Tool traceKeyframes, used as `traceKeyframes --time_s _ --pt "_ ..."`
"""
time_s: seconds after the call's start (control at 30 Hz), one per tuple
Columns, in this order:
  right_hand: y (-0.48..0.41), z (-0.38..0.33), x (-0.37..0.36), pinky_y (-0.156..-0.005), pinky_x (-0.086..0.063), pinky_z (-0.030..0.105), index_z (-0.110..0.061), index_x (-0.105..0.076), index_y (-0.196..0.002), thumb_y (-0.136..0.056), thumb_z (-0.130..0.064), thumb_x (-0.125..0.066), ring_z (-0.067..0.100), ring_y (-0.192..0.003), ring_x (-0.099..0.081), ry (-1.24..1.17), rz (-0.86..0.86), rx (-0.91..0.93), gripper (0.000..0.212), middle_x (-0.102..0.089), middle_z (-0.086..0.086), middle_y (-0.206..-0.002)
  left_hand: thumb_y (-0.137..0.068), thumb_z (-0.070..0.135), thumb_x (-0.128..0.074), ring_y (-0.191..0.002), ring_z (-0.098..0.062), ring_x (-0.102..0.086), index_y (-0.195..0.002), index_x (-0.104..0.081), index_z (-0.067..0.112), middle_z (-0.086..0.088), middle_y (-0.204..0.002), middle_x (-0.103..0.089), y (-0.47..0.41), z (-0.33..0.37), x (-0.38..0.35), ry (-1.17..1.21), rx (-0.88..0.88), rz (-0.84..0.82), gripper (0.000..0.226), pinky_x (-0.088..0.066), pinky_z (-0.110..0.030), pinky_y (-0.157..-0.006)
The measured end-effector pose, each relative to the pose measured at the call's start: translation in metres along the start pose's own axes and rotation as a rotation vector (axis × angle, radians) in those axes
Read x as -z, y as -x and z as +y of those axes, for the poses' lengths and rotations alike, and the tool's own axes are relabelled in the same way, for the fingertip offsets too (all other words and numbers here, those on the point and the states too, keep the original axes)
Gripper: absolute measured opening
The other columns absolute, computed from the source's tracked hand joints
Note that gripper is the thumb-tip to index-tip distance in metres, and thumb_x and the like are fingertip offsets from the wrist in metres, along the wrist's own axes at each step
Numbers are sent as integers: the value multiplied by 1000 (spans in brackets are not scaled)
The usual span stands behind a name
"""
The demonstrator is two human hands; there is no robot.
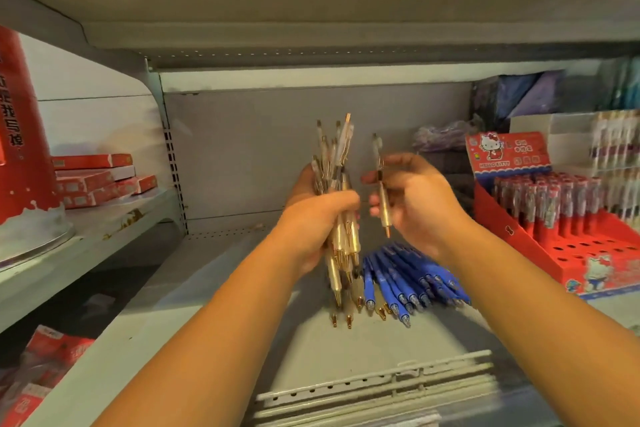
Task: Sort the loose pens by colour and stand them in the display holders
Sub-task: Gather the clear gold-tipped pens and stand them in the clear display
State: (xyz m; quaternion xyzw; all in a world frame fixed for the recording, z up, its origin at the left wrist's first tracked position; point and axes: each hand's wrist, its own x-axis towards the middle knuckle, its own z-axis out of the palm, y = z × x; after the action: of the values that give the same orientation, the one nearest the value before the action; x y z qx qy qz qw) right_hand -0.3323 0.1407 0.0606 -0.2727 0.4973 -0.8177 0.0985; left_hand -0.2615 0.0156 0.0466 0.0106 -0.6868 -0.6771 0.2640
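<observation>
Left hand (318, 218): fingers wrapped round a bundle of gold pens (341, 184), roughly upright, tips down. Right hand (415, 198) pinches a single gold pen (382, 191), near vertical, just right of the bundle. Blue pens (408, 277) lie on the shelf (311, 357) below my hands. I judge the red display holder (588, 253), far right, is nearer the right hand.

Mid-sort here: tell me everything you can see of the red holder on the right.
The red holder looks like printed cardboard: a stepped tray of round holes with a Hello Kitty header card at its back. Red pens stand upright in the back rows; the front holes are empty. It sits on the shelf, right of the blue pens. The left hand and right hand are apart from it.
</observation>
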Motion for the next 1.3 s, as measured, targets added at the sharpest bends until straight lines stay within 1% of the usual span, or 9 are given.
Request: traceKeyframes --time_s 0.13,0.2,0.23,0.33,0.43,0.67,0.77,0.9,1.3 --pt "31 -23 18 -38 -30 23 -9 -45 -108 -95 1 -37 14 -45 -41 -191 -12 41 18 -59 11 -72 -62 4 -65 -58 -22 -56 -102 -54 21 -3 -69 -57 15 13 -31 204 -99 -114 44 -48 -35 -55" --pt "48 -37 29 -36 -28 21 -11 -47 -100 -97 -14 -45 11 -44 -37 -227 -44 37 4 -54 7 -73 -65 1 -63 -58 -22 -54 -100 -53 17 -4 -70 -56 20 17 -50 304 -127 -211 40 -47 -35 -53" --pt "57 -43 34 -35 -28 20 -12 -47 -95 -97 -18 -49 10 -44 -36 -221 -43 41 7 -53 5 -73 -65 0 -62 -58 -21 -54 -100 -52 15 -4 -71 -56 24 18 -60 350 -130 -263 39 -47 -34 -52" --pt "81 -66 54 -35 -26 17 -10 -49 -91 -95 -14 -52 8 -43 -34 -177 0 114 6 -50 3 -70 -66 -2 -62 -58 -22 -54 -101 -53 13 -5 -72 -55 33 15 -91 409 -138 -390 40 -48 -34 -52" --pt "105 -87 83 -34 -23 16 -10 -56 -92 -88 -16 -55 7 -42 -33 -171 49 155 7 -50 2 -67 -66 -3 -62 -59 -23 -54 -97 -62 23 -3 -71 -57 42 6 -125 429 -143 -479 40 -47 -35 -53" --pt "158 -122 177 -34 -23 16 -10 -60 -101 -87 -23 -55 7 -43 -34 -126 152 184 20 -54 1 -68 -66 0 -64 -65 -26 -52 -105 -63 23 -13 -80 -55 66 -3 -224 409 -152 -522 46 -45 -42 -60" --pt "171 -139 224 -34 -25 16 -8 -59 -105 -88 -22 -56 7 -46 -36 -92 179 199 23 -53 -1 -70 -67 -3 -62 -59 -22 -56 -103 -59 22 -2 -71 -60 77 0 -272 431 -164 -539 45 -48 -36 -53" --pt "179 -159 283 -34 -25 16 -6 -61 -102 -97 -17 -50 7 -44 -38 -68 193 203 16 -52 -3 -65 -66 -4 -61 -56 -20 -55 -109 -54 15 -1 -70 -58 84 -2 -333 425 -165 -512 47 -48 -32 -48" --pt "125 -173 399 -38 -34 20 -4 -66 -104 -98 -15 -50 10 -49 -46 -72 139 145 20 -55 -1 -69 -64 0 -68 -58 -20 -57 -117 -53 19 -1 -76 -64 37 -33 -434 439 -117 -455 58 -49 -31 -52"
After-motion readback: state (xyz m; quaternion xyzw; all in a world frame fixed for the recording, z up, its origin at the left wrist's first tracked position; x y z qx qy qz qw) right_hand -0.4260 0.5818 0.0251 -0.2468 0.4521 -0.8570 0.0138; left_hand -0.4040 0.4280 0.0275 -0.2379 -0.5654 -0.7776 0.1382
